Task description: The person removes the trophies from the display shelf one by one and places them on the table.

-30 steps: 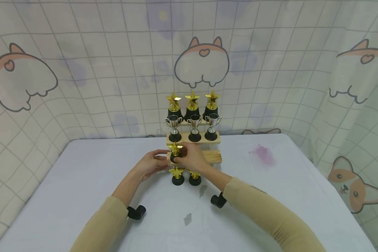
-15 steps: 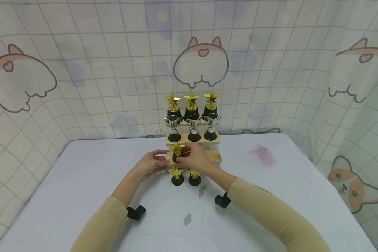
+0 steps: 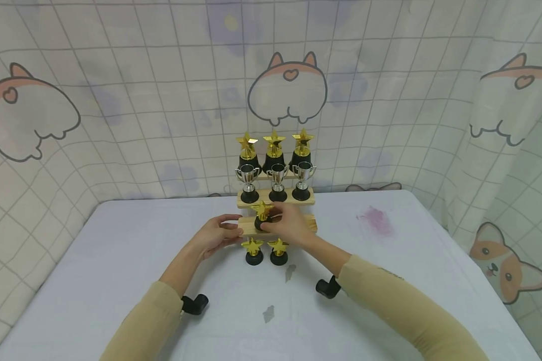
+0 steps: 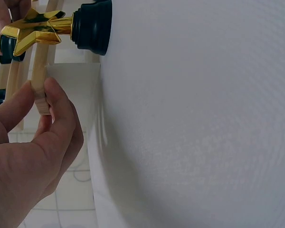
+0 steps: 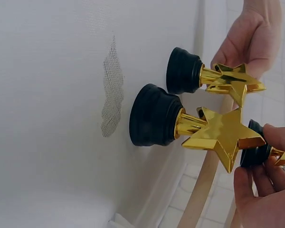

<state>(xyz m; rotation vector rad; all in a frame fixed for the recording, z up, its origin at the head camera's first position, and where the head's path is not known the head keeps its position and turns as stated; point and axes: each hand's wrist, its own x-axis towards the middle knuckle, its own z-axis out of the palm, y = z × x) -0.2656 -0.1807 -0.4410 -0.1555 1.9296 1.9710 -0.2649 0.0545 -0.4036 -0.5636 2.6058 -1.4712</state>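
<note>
My right hand (image 3: 290, 224) grips the black base of a gold star trophy (image 3: 263, 210) over the lowest wooden shelf (image 3: 247, 226). In the right wrist view, fingers and thumb close around that base (image 5: 256, 151). My left hand (image 3: 213, 234) pinches the left end of the same shelf; in the left wrist view, thumb and fingers lie on either side of the board (image 4: 40, 71). Two more gold star trophies, a left one (image 3: 254, 251) and a right one (image 3: 278, 252), stand upright on the table in front. Whether the held trophy's base touches the board is unclear.
Behind, a higher shelf (image 3: 275, 199) bears a row of silver cups (image 3: 277, 179). Farther back, larger gold star trophies (image 3: 274, 150) stand in a row. A patterned curtain (image 3: 171, 100) hangs behind the white table (image 3: 131, 250). A pink stain (image 3: 377, 220) marks the right side.
My right hand has moved right along the lowest shelf with the gold star trophy, from the left end toward the middle. My left hand stays on the shelf's end.
</note>
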